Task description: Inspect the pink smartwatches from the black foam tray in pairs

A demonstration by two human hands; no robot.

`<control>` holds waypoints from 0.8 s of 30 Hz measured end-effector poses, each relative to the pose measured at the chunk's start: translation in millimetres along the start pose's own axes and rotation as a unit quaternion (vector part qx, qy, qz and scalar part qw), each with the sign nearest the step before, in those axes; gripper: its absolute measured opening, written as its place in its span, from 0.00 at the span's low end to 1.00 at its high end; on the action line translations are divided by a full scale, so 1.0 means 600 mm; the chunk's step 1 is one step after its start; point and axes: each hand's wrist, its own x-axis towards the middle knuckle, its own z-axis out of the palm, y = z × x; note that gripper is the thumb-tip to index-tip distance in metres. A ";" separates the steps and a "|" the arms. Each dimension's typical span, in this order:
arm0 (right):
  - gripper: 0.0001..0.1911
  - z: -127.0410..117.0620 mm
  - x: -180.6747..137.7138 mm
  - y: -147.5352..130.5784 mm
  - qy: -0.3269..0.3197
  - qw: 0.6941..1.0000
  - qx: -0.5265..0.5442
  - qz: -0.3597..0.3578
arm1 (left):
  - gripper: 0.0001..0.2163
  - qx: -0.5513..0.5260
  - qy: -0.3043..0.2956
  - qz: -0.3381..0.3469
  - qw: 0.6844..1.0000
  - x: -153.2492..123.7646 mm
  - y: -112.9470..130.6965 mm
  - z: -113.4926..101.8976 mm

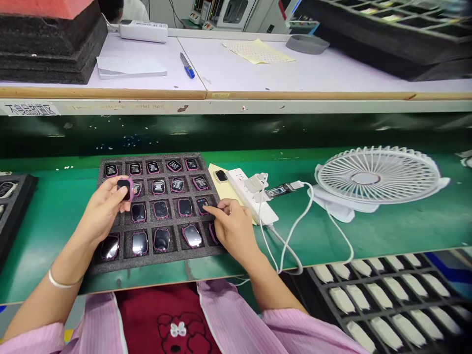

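Observation:
My left hand (106, 206) is closed on a smartwatch (125, 189) with a pinkish-purple case, pinched between thumb and fingers above the tray's left side. A grey foam tray (147, 263) lies flat on the green bench, its pockets filled with several similar watch bodies. The two back rows show printed backs; the two front rows have dark screens up. My right hand (236, 228) holds nothing, its index finger stretched onto a lit watch (202, 204) in the tray's right column. The other fingers are curled. Part of a watch (213, 232) at the front right is hidden by this hand.
Right of the tray, a white power strip (254, 196) with chargers and looping cables (295, 246) lies on yellow paper beside another watch (221, 175). A white fan (376, 177) stands farther right. Above runs a shelf (236, 81); a tray of pale pieces (379, 295) sits lower right.

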 end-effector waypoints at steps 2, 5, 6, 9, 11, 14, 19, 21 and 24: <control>0.20 -0.004 -0.003 -0.003 0.043 0.999 0.015 0.020 | 0.34 0.000 -0.014 -0.017 1.000 0.009 -0.007 0.018; 0.20 0.000 -0.007 0.000 0.064 0.997 0.006 0.042 | 0.33 0.017 -0.008 -0.033 0.999 0.012 -0.027 0.029; 0.21 0.004 -0.009 0.002 0.048 0.998 -0.007 0.043 | 0.33 0.026 -0.005 -0.033 0.999 0.011 -0.034 0.029; 0.23 0.015 -0.012 0.005 -0.007 0.999 -0.039 0.038 | 0.30 0.060 0.002 -0.023 0.998 0.010 -0.049 0.022; 0.23 0.017 -0.013 0.005 0.017 0.998 -0.029 0.046 | 0.28 0.078 0.008 -0.004 0.997 0.011 -0.055 0.018; 0.22 0.014 -0.012 0.003 0.094 0.994 0.000 0.062 | 0.25 0.102 0.013 0.020 0.994 0.013 -0.058 0.013; 0.21 0.012 -0.014 0.002 0.089 0.993 0.028 0.068 | 0.24 0.138 -0.003 0.022 0.990 0.011 -0.058 0.010; 0.22 0.016 -0.013 0.003 0.060 0.996 0.019 0.059 | 0.24 0.149 -0.001 0.018 0.989 0.009 -0.058 0.009; 0.23 0.019 -0.008 0.006 0.005 0.999 -0.017 0.032 | 0.24 0.162 -0.002 0.012 0.987 0.008 -0.059 0.007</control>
